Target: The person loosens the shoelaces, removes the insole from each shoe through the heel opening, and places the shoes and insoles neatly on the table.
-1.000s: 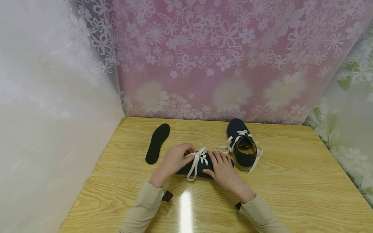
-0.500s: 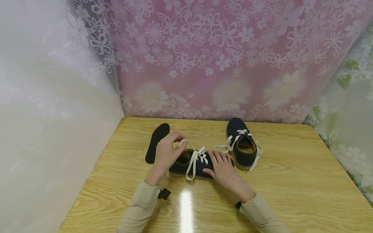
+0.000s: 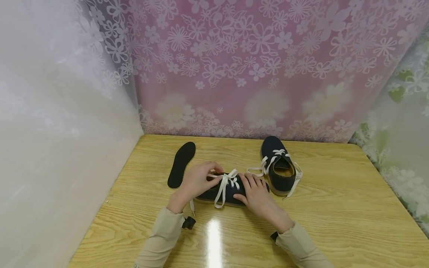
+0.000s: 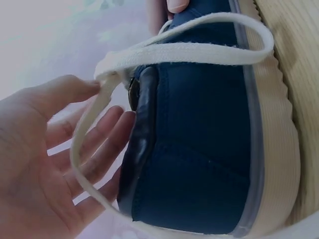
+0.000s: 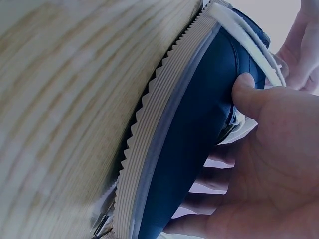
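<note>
A dark navy lace-up shoe [image 3: 231,193] lies across the table, toe to the right, its white shoelace [image 4: 184,52] looped over the instep. My left hand [image 3: 196,183] is over its opening. In the left wrist view the thumb tip touches the lace near the knot, the other fingers spread apart by the collar. One lace strand runs down past those fingers toward the heel. My right hand [image 3: 259,195] grips the front of the shoe, thumb on the near side and fingers over the toe. A second matching shoe [image 3: 276,163] stands behind on the right, laces loose.
At the back left lies a black insole [image 3: 181,165] flat on the wooden table [image 3: 352,193]. A pale wall covering [image 3: 67,111] borders the left side, and a pink floral curtain [image 3: 234,67] hangs behind the table.
My left hand rose to the left pulling a lace strand up, then came back down to the knot with the strand slack. A lace end now hangs by the heel. My right hand stayed still.
</note>
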Demonstrator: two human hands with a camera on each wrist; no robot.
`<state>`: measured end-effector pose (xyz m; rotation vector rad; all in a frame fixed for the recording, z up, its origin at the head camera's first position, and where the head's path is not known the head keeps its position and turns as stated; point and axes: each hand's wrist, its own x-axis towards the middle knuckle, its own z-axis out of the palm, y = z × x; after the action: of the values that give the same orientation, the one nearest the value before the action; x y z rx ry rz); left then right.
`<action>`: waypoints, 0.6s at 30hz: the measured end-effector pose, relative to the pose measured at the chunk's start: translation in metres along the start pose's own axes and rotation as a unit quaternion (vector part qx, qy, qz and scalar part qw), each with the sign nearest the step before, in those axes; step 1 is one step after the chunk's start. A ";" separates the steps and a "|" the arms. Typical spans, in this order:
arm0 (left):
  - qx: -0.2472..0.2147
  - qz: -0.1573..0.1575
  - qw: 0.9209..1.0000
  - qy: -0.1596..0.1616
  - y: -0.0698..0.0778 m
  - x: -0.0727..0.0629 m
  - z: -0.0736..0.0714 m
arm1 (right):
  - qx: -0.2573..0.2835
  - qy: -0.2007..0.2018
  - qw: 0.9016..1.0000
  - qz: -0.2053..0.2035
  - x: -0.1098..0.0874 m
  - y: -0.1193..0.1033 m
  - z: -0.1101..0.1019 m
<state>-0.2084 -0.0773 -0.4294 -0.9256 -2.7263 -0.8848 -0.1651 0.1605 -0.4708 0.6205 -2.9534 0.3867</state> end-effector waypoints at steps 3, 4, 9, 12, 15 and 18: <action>0.021 -0.002 1.000 -0.006 0.002 0.000 0.004 | 0.000 -0.001 1.000 0.001 0.000 0.000 0.000; 0.029 -0.001 1.000 -0.003 0.003 0.000 0.005 | 0.000 -0.001 1.000 0.000 0.000 0.000 0.000; 0.045 0.001 0.999 0.030 0.005 0.001 0.012 | -0.003 -0.002 1.000 -0.001 0.000 -0.001 0.001; 0.052 0.000 0.998 0.048 0.005 0.001 0.014 | -0.003 -0.001 1.000 -0.002 0.000 -0.001 0.001; 0.046 0.012 0.996 0.079 0.006 0.002 0.010 | -0.004 0.002 1.000 -0.001 0.000 -0.001 0.001; 0.042 0.025 0.988 0.146 0.005 0.003 0.003 | -0.005 0.006 1.000 0.000 -0.001 -0.001 0.000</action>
<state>-0.2075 -0.0708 -0.4283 -0.7776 -2.4605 -0.8163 -0.1642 0.1597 -0.4709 0.6165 -2.9424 0.3749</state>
